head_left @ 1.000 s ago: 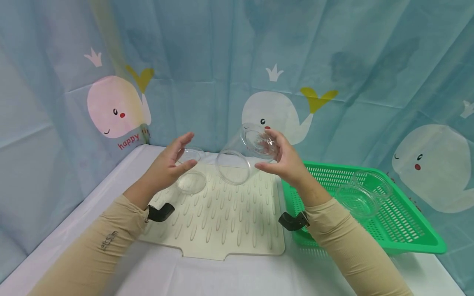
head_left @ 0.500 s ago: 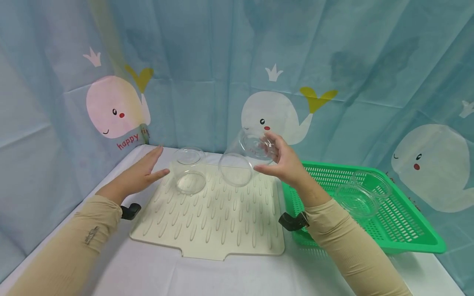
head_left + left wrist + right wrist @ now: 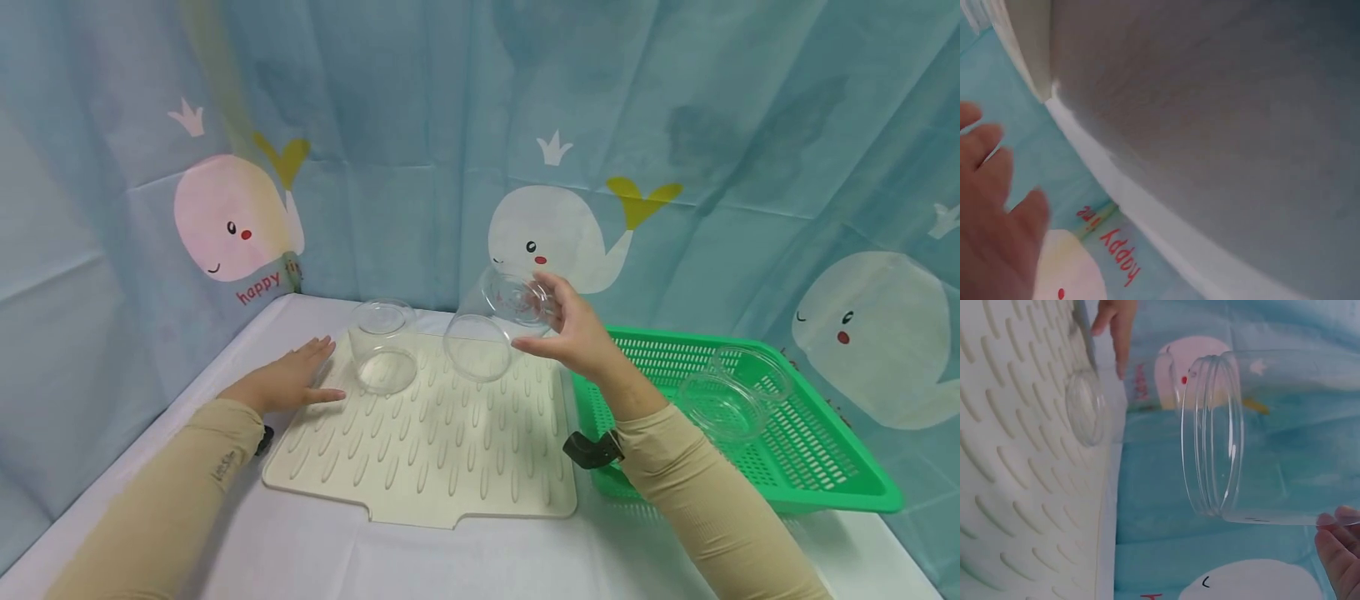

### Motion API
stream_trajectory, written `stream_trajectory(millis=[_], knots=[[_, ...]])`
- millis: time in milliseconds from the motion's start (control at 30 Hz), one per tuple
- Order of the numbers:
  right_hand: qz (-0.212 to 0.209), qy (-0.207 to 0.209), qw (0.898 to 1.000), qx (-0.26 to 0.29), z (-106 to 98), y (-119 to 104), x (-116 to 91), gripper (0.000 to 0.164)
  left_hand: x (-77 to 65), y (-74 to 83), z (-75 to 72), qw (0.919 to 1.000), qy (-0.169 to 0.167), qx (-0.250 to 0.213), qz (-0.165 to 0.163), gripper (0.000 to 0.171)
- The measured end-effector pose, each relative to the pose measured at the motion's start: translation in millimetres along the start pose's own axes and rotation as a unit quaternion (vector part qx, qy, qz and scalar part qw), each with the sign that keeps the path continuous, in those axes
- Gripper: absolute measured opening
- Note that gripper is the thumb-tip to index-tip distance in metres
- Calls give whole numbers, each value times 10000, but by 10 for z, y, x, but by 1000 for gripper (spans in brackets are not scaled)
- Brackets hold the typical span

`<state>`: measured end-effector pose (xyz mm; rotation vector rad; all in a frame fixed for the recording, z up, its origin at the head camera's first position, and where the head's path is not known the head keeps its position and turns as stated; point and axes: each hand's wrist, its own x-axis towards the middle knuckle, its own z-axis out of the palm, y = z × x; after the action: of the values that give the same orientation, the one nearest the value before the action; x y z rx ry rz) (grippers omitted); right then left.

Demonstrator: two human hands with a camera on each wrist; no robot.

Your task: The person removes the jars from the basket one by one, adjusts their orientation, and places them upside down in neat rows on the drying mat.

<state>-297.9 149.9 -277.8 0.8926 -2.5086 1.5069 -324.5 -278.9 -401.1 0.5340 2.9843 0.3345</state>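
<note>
Gripping right hand (image 3: 576,335): fingers were clamped on tilted jar (image 3: 1291,437)
Left hand (image 3: 279,382): thumb stood apart from fingers
Mat (image 3: 450,487): bore standing jar (image 3: 385,343)
Green basket (image 3: 862,500): held another jar (image 3: 726,408)

Jar (image 3: 384,348) on mat (image 3: 450,454), basket (image 3: 862,503) right of mat, another jar (image 3: 726,407) inside, curtain (image 3: 397,208) behind

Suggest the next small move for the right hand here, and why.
Probably lower the clear, cylindrical plastic jar in the right hand onto the flat cream mat with raised ridges. The right wrist view shows its threaded mouth facing the mat but apart from it; a second clear plastic jar stands mouth-down there, with bare mat to its right.
</note>
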Motion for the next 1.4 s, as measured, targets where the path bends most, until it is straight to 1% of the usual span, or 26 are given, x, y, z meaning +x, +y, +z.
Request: stream_trajectory(millis=[133, 233, 333, 400, 467, 567, 700, 833, 967, 1100, 1267, 1400], knots=[[56, 21, 10000, -23, -4, 18, 4, 91, 18, -7, 92, 9998, -183, 80, 94, 120], [100, 16, 9999, -27, -8, 23, 11, 92, 9, 13, 133, 9989, -415, 127, 150, 126], [290, 10, 9994, -194, -5, 21, 24, 92, -16, 57, 146, 9974, -686, 172, 133, 129], [485, -2, 9983, -330, 1, 18, 38, 93, -25, 85, 145, 9966, -794, 209, 113, 128], [696, -15, 9964, -490, 7, 25, 59, 94, -23, 110, 139, 9962, -833, 224, 121, 127], [913, -73, 9931, -728, 28, 56, 109, 96, -10, 123, 147, 9951, -957, 261, 16, 129], [1014, -176, 9881, -1141, 73, 123, 203, 99, 2, 123, 158, 9932, -1129, 249, -167, 132], [1074, -260, 9857, -1273, 124, 185, 308, 100, 10, 124, 153, 9930, -1149, 229, -166, 132], [1131, -423, 9852, -1214, 181, 238, 397, 101, 6, 138, 141, 9931, -1144, 213, -123, 131], [1167, -529, 9827, -1339, 243, 297, 477, 104, -1, 153, 130, 9934, -1128, 169, -105, 131], [1118, -628, 9806, -1483, 300, 356, 542, 105, -22, 182, 108, 9935, -1122, 157, -68, 130], [1246, -702, 9788, -1468, 326, 374, 574, 104, -32, 197, 101, 9936, -1110, 211, -39, 129]])
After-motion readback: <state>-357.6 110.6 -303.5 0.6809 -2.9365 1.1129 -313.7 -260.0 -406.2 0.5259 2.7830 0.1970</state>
